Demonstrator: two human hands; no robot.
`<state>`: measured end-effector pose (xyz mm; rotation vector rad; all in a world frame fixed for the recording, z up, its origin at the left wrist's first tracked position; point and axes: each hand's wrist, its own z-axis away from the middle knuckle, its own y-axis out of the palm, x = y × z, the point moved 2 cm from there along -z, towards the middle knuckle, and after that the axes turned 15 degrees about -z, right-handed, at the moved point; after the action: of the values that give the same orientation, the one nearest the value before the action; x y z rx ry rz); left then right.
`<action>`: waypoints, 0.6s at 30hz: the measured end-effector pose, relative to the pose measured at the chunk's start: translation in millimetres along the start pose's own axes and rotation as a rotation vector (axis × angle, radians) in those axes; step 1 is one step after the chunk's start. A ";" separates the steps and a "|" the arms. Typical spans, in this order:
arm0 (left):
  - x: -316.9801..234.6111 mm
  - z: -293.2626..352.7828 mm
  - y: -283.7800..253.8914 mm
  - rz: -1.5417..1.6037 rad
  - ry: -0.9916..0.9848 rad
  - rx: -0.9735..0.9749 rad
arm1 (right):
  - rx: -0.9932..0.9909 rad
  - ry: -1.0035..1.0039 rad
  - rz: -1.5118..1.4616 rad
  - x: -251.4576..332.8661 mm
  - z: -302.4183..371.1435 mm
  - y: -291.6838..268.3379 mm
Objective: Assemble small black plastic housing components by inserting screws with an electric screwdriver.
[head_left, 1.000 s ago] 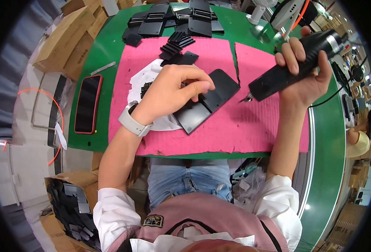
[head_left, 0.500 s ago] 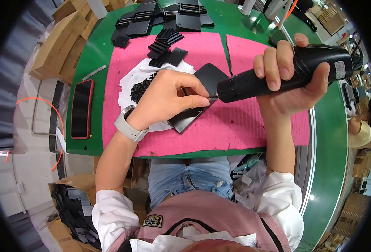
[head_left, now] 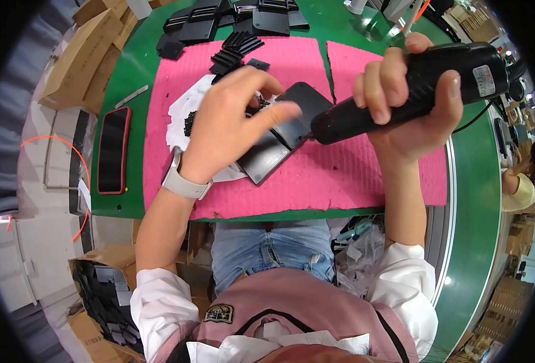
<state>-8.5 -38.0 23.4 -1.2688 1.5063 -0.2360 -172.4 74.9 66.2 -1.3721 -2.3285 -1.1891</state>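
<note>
My right hand (head_left: pixel 410 103) is wrapped round a black electric screwdriver (head_left: pixel 364 115), held slanting with its tip down to the left. The tip meets the right edge of a black flat plastic part (head_left: pixel 263 160), where a seam separates it from a second black panel (head_left: pixel 307 97). Above the near panel's left side hovers my left hand (head_left: pixel 234 118), slightly blurred, its thumb and forefinger apart with nothing seen between them. Beneath and beside this hand lies a white sheet (head_left: pixel 180 115) with a heap of small black screws (head_left: pixel 189 123), partly hidden by the hand.
Pink corrugated padding (head_left: pixel 352 187) covers the middle of the green table (head_left: pixel 137 78). Ribbed black pieces (head_left: pixel 234 48) lie behind the sheet, and stacked black panels (head_left: pixel 204 21) stand farther back. A red-edged phone (head_left: pixel 114 151) rests at left. An open carton (head_left: pixel 107 290) holds black parts.
My left hand has let go near the screwdriver tip and drawn back left, its fingers parting. The screwdriver has shifted slightly, its tip still at the seam.
</note>
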 end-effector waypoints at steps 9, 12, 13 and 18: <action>29.3 4.9 12.2 -0.273 -0.044 0.117 | -0.002 0.055 0.287 -9.6 1.4 15.3; 30.0 3.8 11.2 -0.026 -0.202 0.210 | -0.038 0.165 0.343 -13.9 -3.7 23.4; 30.7 4.3 11.5 -0.028 -0.205 0.210 | -0.065 0.201 0.382 -14.8 -5.3 25.9; 26.4 4.7 11.7 0.046 -0.233 0.197 | -0.013 0.229 0.376 -17.9 -6.4 24.6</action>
<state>-6.9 -51.9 -2.3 -1.0650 1.2784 -0.1937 -144.2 64.9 74.5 -1.5031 -1.8120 -1.1727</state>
